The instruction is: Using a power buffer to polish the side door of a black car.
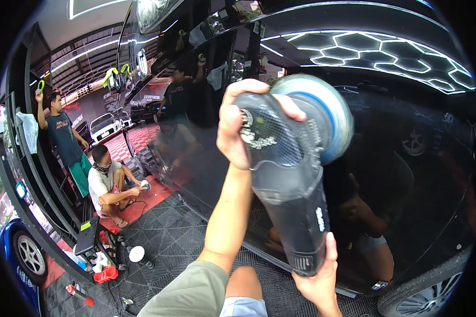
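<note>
A black polisher (285,179) is held upright in front of a glossy dark car body (396,190). My left hand (238,121) is closed round the tool's upper housing, with fingers over its top. My right hand (317,269) grips the lower end of the body. The round pad (333,124), pale with a blue ring, faces the panel; whether it touches cannot be told, and part of it is hidden behind the housing.
At left, one person (63,134) stands with an arm raised and another (108,185) squats holding a tool. A black stool (92,235), red items (106,274), a bottle (79,293) and another round polisher (137,254) sit on the mats. A blue car (13,264) is beyond. A wheel (423,298) is lower right.
</note>
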The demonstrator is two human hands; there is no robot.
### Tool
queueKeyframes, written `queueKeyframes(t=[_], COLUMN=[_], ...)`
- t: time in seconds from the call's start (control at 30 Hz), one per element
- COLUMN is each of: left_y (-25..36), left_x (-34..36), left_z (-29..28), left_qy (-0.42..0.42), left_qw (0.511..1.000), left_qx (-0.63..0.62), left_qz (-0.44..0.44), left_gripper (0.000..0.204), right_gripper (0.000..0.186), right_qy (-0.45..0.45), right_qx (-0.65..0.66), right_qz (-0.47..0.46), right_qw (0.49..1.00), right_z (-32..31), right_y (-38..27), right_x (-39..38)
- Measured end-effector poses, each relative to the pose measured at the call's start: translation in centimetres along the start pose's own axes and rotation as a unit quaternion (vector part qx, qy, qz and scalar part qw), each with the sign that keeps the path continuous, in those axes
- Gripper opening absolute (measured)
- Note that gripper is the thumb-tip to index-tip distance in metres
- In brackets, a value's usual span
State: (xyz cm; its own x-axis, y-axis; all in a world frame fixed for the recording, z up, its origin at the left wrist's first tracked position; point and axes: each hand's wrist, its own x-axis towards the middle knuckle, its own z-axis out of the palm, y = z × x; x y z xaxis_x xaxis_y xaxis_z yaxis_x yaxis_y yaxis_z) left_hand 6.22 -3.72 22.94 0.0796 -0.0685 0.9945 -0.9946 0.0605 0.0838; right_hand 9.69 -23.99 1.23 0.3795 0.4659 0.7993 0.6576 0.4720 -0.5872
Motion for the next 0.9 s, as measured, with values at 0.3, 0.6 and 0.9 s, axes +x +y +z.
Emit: queueKeyframes(t=[0.3, 0.6, 0.9], left_y=[2.8, 4.8, -1.2], left_x=[-1.8, -2.3, -0.6], left_z=[-6.5, -10.2, -0.5], left_qy=[0.061, 0.089, -0.039], left_qw=[0.997, 0.995, 0.999], left_qx=[-0.052, -0.029, 0.006], left_qz=[0.02, 0.046, 0.019], left_gripper=[0.05, 0.049, 0.05], right_gripper=[0.096, 0.095, 0.093], right_qy=[-0.063, -0.118, -0.016], right_qx=[-0.025, -0.094, -0.072], right_qz=[0.022, 0.049, 0.025], right_qw=[0.997, 0.987, 0.997], right_z=[4.0, 5.4, -4.9], right_y=[1.0, -0.3, -2.0], right_x=[2.1, 4.7, 0.8])
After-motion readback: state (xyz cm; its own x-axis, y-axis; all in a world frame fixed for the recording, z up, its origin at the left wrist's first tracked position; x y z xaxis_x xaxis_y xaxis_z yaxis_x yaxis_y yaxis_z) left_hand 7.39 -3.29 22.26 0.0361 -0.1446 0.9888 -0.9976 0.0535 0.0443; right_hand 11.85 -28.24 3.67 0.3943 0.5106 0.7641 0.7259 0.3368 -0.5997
